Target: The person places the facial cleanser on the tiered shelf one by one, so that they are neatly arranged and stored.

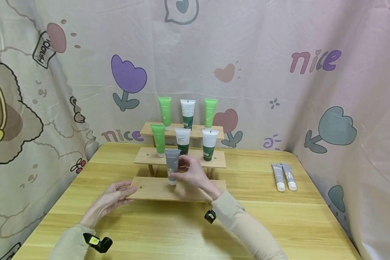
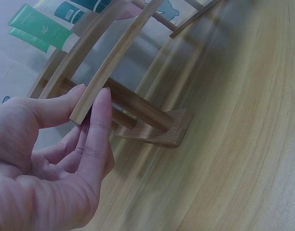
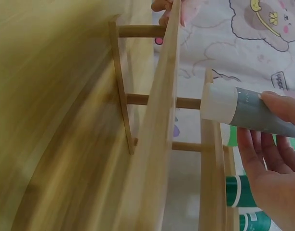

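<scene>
A three-step wooden display stand (image 1: pixel 195 189) stands on the table. My left hand (image 1: pixel 113 198) pinches the left end of its lowest shelf between thumb and fingers, plainly seen in the left wrist view (image 2: pixel 56 159). My right hand (image 1: pixel 195 173) holds a grey tube (image 1: pixel 172 164) upright, white cap down, over the lowest shelf. In the right wrist view a gap shows between the cap (image 3: pixel 219 102) and that shelf (image 3: pixel 162 120). The middle shelf bears a green tube (image 1: pixel 158 140) and two white-and-green tubes (image 1: pixel 182 139), (image 1: pixel 209 144) behind the right hand.
On the top shelf stand two green tubes (image 1: pixel 165 112), (image 1: pixel 210 112) with a white-and-green tube (image 1: pixel 188 112) between them. Two grey tubes (image 1: pixel 278 177), (image 1: pixel 289 177) lie side by side on the table (image 1: pixel 256 220) at the right. A printed curtain (image 1: pixel 253 43) hangs behind.
</scene>
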A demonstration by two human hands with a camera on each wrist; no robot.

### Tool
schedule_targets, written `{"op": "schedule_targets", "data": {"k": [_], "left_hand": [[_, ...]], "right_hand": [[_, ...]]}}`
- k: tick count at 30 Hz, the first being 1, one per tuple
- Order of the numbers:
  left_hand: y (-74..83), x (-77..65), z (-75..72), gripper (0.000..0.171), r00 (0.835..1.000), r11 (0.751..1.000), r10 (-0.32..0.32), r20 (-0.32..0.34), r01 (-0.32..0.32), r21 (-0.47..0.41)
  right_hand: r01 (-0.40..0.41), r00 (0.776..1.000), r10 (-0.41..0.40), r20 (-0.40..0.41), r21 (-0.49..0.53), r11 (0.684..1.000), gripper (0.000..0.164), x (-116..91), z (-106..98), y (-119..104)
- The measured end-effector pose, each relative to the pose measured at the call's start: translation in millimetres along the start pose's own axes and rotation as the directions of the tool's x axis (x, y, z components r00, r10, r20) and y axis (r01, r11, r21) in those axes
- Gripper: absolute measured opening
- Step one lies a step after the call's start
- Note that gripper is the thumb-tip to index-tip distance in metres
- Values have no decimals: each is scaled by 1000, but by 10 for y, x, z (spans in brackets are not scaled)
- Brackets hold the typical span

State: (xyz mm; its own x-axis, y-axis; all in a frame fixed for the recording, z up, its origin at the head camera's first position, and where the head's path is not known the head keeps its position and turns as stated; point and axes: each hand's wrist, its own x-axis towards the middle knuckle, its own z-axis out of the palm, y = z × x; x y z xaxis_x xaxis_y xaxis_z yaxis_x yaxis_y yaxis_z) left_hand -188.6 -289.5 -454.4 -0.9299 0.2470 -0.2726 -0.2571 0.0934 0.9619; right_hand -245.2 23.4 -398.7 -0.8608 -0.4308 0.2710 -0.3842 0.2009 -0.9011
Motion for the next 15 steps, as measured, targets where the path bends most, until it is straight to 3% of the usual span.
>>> {"op": "schedule_targets", "data": {"k": [15], "left_hand": [[-6, 10, -8, 81, 1000, 1000, -6, -5, 6, 15]], "right_hand": [[0, 999, 0, 33, 4, 1000, 42, 84, 240, -22]]}}
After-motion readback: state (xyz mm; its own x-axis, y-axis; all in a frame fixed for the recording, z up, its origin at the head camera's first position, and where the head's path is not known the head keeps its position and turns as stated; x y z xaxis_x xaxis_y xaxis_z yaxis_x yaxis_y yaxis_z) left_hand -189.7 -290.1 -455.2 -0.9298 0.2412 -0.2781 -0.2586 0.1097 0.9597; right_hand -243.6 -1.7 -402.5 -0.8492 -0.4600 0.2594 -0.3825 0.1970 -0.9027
